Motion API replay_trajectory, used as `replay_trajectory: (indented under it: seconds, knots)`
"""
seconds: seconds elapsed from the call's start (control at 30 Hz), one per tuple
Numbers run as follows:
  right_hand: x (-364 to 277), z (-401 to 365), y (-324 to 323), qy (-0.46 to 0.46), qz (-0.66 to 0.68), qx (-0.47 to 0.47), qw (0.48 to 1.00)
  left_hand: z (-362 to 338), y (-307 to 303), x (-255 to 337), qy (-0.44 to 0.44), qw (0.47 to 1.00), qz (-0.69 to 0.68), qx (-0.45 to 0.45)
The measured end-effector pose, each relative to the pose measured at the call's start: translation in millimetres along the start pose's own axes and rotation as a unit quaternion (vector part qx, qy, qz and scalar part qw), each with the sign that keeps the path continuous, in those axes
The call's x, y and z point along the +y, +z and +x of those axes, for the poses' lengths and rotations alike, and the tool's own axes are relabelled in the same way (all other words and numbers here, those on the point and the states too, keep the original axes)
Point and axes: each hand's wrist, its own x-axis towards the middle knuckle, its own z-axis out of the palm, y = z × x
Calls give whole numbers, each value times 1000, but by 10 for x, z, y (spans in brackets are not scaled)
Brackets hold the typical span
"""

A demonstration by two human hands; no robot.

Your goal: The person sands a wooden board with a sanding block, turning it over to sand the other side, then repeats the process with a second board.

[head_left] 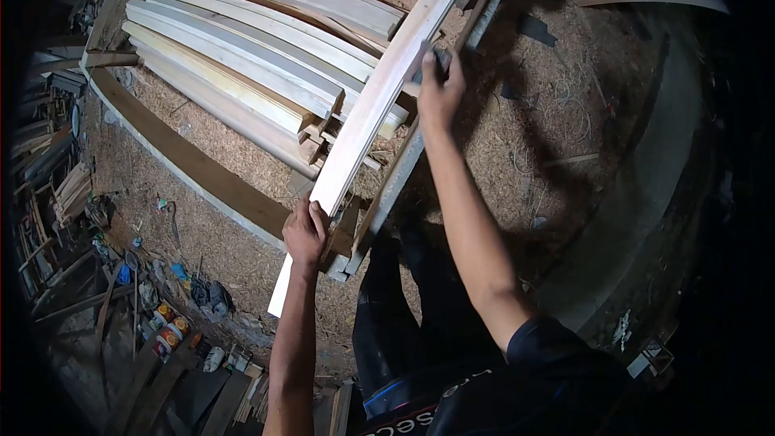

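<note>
Head view: left hand [305, 234] clamps plank [379, 101] end, right hand [440, 90] grips dark tool [441, 56] mid-plank; likely half done, far half left.

Light: falling brightly from above onto centre; hard shadow lying across the floor [557, 113]; corners blackening; fisheye bending edges.

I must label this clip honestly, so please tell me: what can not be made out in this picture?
Head view:
- The dark thing on the long plank: the right hand covers it, kind unclear.
- The plank's far end: cut off by the top edge.
- The frame under the plank: mostly hidden by it and the left hand.
- The small floor items, lower left: too small and dim.
</note>
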Motion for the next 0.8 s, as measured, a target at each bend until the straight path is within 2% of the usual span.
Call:
replay_trajectory:
  seconds: [0.1, 0.2, 0.23, 0.3, 0.33, 0.37, 0.43, 0.47, 0.53, 0.57, 0.63, 0.67, 0.8]
  knots:
    - [-73, -476, 12, 44, 43, 14, 998, -5, 34, -33, 5, 1000, 12, -10]
    - [-70, -446, 39, 68, 85, 15, 994, 9, 48, -46, 29, 999, 13, 8]
    - [8, -406, 34, 70, 85, 15, 994, 2, 37, -39, 21, 1000, 12, -1]
    - [169, -173, 32, 6, 24, 8, 1000, 1, 20, -37, 10, 1000, 13, -7]
    - [104, 1, 20, 11, 2, 8, 1000, 6, 19, -26, 11, 1000, 11, -4]
    - [49, 154, 65, 0, 17, 42, 999, -10, 18, -23, 13, 1000, 9, -2]
    - [-39, 462, -3, 44, 41, -31, 998, -13, 50, -71, 13, 1000, 10, 2]
    - [-51, 440, -4, 43, 39, -31, 998, -23, 69, -93, 13, 1000, 10, 6]
    - [-66, 365, 24, 29, 58, -2, 998, -25, 65, -80, 13, 1000, 10, 6]
    - [46, 305, 42, 5, 24, 5, 1000, -19, 66, -74, 14, 1000, 13, 7]
    - [-117, -47, 34, 36, 27, 1, 999, -12, 40, -25, 18, 1000, 11, 11]
    - [-109, -217, 5, 6, -9, -11, 1000, 4, 25, 5, 10, 1000, 4, 3]
    - [-199, -852, -10, 33, -8, -27, 999, -20, 32, -46, 13, 1000, 11, 2]
